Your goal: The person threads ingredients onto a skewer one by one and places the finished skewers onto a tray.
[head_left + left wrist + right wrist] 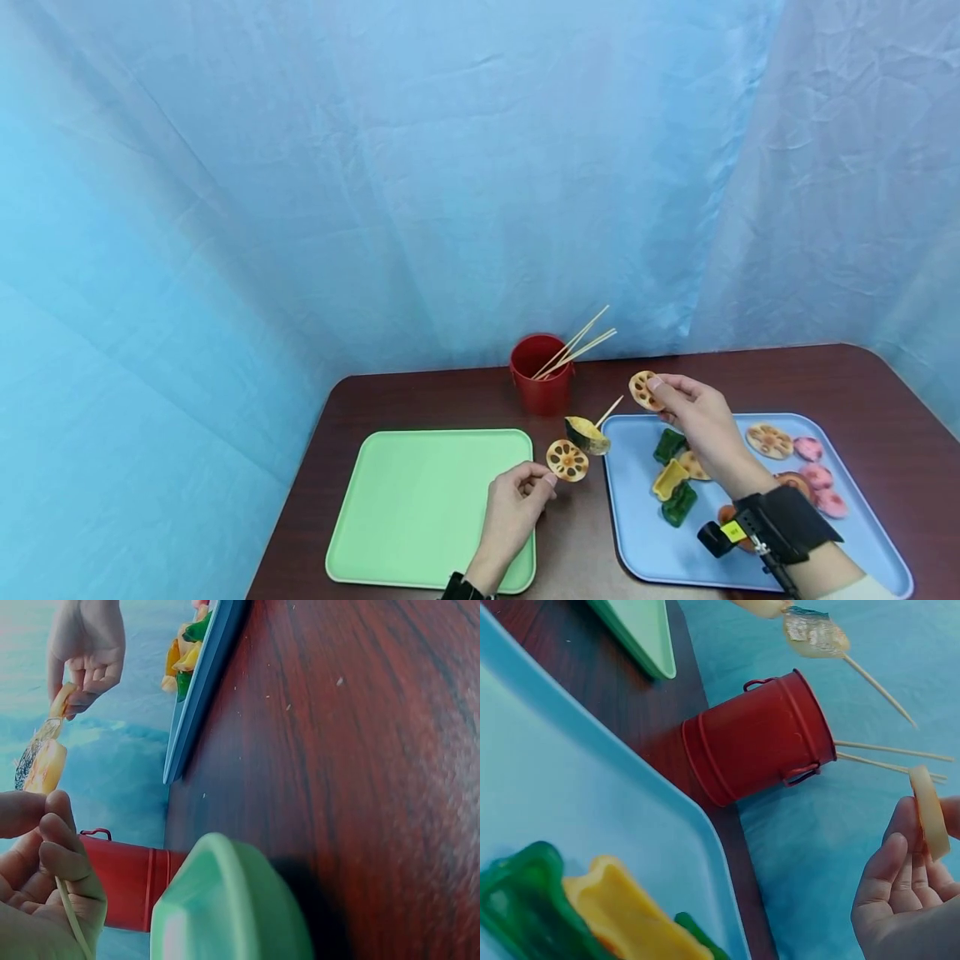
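Note:
My left hand pinches a wooden skewer, whose lower end shows under the fingers in the left wrist view. Threaded on it are a lotus root slice, right at the fingertips, and a green-skinned pumpkin piece farther up. Beyond the pumpkin the bare skewer tip sticks out. My right hand pinches another lotus root slice by its edge between thumb and fingers. This slice is held up over the far left corner of the blue tray, a short way from the skewer tip.
The blue tray on the right bears green and yellow pepper pieces, lotus root slices and pink pieces. At the left lies a green tray. A red bucket with several skewers stands behind.

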A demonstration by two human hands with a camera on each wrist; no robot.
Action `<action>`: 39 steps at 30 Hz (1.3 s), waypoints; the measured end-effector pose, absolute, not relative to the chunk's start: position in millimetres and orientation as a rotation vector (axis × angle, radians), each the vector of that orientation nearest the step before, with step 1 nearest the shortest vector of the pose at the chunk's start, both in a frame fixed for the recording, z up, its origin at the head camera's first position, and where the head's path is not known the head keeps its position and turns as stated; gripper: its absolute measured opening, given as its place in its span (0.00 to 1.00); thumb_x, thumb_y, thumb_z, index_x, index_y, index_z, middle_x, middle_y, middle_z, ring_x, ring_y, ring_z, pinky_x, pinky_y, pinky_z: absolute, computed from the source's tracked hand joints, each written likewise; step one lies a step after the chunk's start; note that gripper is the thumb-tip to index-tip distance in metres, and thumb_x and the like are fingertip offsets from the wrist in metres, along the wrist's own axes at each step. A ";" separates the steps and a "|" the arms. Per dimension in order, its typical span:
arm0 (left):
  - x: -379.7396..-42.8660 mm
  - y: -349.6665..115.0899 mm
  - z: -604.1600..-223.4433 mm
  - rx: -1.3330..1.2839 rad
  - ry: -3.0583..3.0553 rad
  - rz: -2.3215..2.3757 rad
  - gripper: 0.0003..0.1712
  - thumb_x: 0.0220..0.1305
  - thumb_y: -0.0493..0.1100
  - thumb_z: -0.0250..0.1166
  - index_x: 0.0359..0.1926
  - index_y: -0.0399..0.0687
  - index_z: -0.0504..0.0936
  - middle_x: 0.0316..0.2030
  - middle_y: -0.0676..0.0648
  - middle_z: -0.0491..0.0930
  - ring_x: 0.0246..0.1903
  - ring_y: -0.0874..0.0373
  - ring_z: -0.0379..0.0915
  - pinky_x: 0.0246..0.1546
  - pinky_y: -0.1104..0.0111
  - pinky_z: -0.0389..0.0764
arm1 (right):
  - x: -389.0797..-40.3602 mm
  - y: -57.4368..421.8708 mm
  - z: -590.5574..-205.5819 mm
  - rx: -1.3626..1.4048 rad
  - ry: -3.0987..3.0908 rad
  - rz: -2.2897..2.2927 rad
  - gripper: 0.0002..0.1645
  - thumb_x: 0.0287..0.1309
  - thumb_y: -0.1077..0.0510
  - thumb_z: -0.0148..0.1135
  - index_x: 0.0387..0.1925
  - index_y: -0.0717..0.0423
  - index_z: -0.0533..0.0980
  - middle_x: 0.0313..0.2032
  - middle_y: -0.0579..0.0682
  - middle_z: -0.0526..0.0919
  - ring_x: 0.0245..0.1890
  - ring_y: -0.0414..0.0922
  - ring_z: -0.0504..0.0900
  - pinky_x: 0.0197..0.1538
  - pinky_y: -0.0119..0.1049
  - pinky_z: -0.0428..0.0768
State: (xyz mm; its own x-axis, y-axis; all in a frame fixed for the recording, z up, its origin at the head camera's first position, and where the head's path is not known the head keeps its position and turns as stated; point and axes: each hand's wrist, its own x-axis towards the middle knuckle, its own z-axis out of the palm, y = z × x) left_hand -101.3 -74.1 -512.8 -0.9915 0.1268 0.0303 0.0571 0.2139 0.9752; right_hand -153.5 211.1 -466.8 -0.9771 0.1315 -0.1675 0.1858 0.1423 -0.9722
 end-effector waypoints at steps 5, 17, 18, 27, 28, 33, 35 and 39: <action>-100.8 -73.4 -512.4 0.180 2.372 1.930 0.08 0.66 0.40 0.69 0.36 0.37 0.87 0.23 0.51 0.83 0.19 0.66 0.72 0.20 0.77 0.70 | -155.4 209.8 -460.9 0.320 2.309 -2.041 0.44 0.70 0.34 0.59 0.69 0.65 0.68 0.45 0.40 0.82 0.43 0.36 0.80 0.45 0.31 0.82; -103.0 -73.6 -518.3 0.162 2.369 1.893 0.09 0.67 0.40 0.68 0.36 0.36 0.87 0.21 0.55 0.82 0.18 0.66 0.71 0.19 0.75 0.71 | -153.8 204.0 -458.2 0.259 2.340 -2.017 0.42 0.70 0.34 0.59 0.67 0.64 0.70 0.46 0.42 0.83 0.44 0.37 0.80 0.46 0.30 0.82; -103.1 -73.6 -518.4 0.161 2.369 1.893 0.09 0.67 0.40 0.68 0.36 0.36 0.87 0.21 0.55 0.82 0.18 0.66 0.71 0.19 0.75 0.71 | -153.6 203.4 -458.3 0.253 2.346 -2.014 0.42 0.70 0.35 0.59 0.67 0.64 0.70 0.46 0.41 0.84 0.44 0.37 0.80 0.46 0.30 0.82; -103.4 -73.6 -519.2 0.169 2.369 1.897 0.09 0.67 0.40 0.68 0.36 0.36 0.87 0.21 0.55 0.82 0.18 0.66 0.71 0.18 0.75 0.70 | -151.9 195.6 -459.5 0.205 2.496 -1.870 0.40 0.71 0.34 0.58 0.67 0.61 0.72 0.58 0.57 0.82 0.47 0.35 0.80 0.48 0.31 0.81; -103.3 -73.6 -519.5 0.172 2.371 1.900 0.09 0.67 0.40 0.68 0.36 0.36 0.87 0.21 0.55 0.82 0.18 0.66 0.71 0.18 0.75 0.70 | -151.5 194.7 -459.7 0.197 2.502 -1.862 0.40 0.71 0.34 0.58 0.67 0.61 0.72 0.59 0.59 0.81 0.48 0.36 0.80 0.48 0.32 0.81; -103.5 -73.3 -520.9 0.185 2.375 1.907 0.09 0.67 0.40 0.68 0.36 0.37 0.87 0.22 0.55 0.82 0.18 0.65 0.72 0.18 0.75 0.71 | -148.5 190.5 -460.0 0.179 2.527 -1.805 0.39 0.71 0.34 0.58 0.66 0.60 0.74 0.55 0.58 0.84 0.47 0.49 0.82 0.48 0.36 0.81; -103.6 -73.0 -521.1 0.189 2.379 1.903 0.09 0.67 0.41 0.68 0.36 0.37 0.88 0.22 0.55 0.82 0.18 0.66 0.72 0.19 0.76 0.71 | -148.0 189.3 -461.0 0.172 2.519 -1.797 0.39 0.71 0.34 0.59 0.66 0.61 0.74 0.54 0.57 0.84 0.47 0.51 0.82 0.48 0.39 0.81; -103.7 -72.4 -521.2 0.197 2.385 1.902 0.09 0.67 0.40 0.68 0.36 0.36 0.88 0.22 0.55 0.82 0.18 0.67 0.72 0.19 0.76 0.70 | -146.9 188.3 -464.7 0.146 2.460 -1.816 0.39 0.71 0.35 0.59 0.66 0.62 0.74 0.55 0.56 0.83 0.48 0.45 0.81 0.52 0.44 0.82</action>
State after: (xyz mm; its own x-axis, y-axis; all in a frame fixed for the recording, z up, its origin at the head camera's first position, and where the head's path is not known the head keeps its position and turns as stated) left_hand -103.7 -72.4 -521.2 -0.9881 0.1533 0.0136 0.0474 0.2190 0.9746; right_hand -146.9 188.3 -464.7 -0.9922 0.0288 -0.1212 0.1243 0.2926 -0.9481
